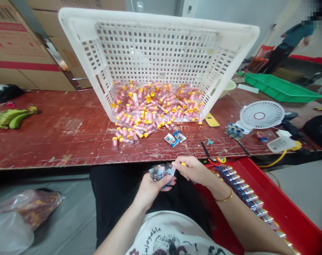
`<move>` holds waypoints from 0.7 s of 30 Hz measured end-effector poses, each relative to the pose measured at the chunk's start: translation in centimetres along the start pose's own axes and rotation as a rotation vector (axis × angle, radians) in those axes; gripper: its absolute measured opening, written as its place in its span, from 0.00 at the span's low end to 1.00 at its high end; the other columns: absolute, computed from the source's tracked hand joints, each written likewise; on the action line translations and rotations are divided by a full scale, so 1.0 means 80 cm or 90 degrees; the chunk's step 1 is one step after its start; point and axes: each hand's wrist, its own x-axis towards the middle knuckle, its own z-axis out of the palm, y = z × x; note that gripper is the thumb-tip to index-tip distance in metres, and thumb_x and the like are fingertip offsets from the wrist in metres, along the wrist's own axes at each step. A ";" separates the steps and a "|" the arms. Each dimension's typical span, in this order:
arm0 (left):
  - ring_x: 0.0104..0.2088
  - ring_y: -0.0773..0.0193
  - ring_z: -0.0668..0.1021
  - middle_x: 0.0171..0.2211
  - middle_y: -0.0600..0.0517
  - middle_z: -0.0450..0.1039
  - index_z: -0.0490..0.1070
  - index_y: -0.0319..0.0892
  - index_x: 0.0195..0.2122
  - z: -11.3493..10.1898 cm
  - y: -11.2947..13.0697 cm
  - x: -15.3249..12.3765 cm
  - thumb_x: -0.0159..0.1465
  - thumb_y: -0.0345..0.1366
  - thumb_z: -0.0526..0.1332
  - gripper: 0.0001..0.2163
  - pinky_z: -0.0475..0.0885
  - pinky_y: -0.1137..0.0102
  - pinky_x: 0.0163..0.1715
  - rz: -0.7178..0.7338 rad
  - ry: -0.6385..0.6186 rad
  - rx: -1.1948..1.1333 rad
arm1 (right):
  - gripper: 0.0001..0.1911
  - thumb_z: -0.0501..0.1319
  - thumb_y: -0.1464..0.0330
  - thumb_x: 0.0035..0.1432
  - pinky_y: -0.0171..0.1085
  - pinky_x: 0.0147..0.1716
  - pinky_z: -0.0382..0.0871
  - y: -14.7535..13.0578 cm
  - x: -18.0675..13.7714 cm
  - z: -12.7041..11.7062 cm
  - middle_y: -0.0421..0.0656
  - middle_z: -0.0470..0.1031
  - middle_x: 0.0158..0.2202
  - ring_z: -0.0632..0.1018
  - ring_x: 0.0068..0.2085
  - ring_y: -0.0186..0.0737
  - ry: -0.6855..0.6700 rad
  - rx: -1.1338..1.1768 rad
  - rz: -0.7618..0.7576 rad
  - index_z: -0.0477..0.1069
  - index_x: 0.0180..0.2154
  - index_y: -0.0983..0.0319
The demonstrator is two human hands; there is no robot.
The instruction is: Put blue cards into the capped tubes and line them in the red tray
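Observation:
My left hand is closed around small printed packets with dark and blue fronts, fanned out above my lap. Close by on the right, my right hand is closed, its fingertips at the clear edge of one packet. A bit of yellow cap shows between its fingers; the rest of that small capped tube is hidden. Two more blue and white packets lie on the table ahead. Behind them, many clear tubes with pink contents and yellow caps spill from a tipped white plastic basket.
A red tray at my right holds a row of packed items. On the red table are bananas, scissors, a white fan and a green tray. Someone in dark clothing stands behind.

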 end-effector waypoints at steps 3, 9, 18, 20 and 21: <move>0.25 0.62 0.79 0.25 0.46 0.78 0.78 0.32 0.33 0.000 -0.002 0.003 0.43 0.35 0.75 0.17 0.75 0.70 0.27 0.012 0.008 -0.017 | 0.12 0.55 0.58 0.59 0.30 0.18 0.61 0.012 0.009 -0.003 0.32 0.62 0.18 0.66 0.18 0.31 0.073 0.125 -0.017 0.63 0.36 0.59; 0.22 0.66 0.76 0.22 0.50 0.76 0.77 0.32 0.31 0.002 -0.003 0.004 0.38 0.34 0.77 0.19 0.75 0.70 0.24 0.015 0.024 -0.030 | 0.10 0.56 0.70 0.58 0.43 0.43 0.69 -0.002 0.013 -0.002 0.40 0.65 0.38 0.73 0.38 0.37 0.221 0.090 -0.342 0.55 0.40 0.56; 0.30 0.57 0.81 0.29 0.43 0.80 0.78 0.33 0.35 0.005 0.002 -0.002 0.42 0.36 0.75 0.20 0.77 0.67 0.30 0.000 0.014 -0.026 | 0.11 0.58 0.65 0.61 0.45 0.45 0.71 -0.011 0.012 0.020 0.41 0.64 0.40 0.75 0.42 0.37 0.103 0.166 -0.310 0.54 0.40 0.56; 0.34 0.55 0.81 0.34 0.40 0.80 0.77 0.34 0.38 0.007 0.004 -0.004 0.46 0.39 0.74 0.20 0.77 0.65 0.31 -0.014 -0.007 -0.039 | 0.16 0.61 0.62 0.58 0.44 0.43 0.73 -0.001 0.017 0.025 0.39 0.66 0.39 0.78 0.40 0.37 0.080 0.269 -0.245 0.53 0.39 0.55; 0.35 0.54 0.81 0.35 0.40 0.80 0.77 0.35 0.39 0.008 0.005 -0.005 0.48 0.40 0.73 0.20 0.77 0.65 0.32 -0.026 -0.017 -0.052 | 0.17 0.62 0.61 0.57 0.44 0.44 0.72 0.004 0.018 0.027 0.39 0.67 0.38 0.78 0.41 0.38 0.080 0.290 -0.226 0.53 0.38 0.55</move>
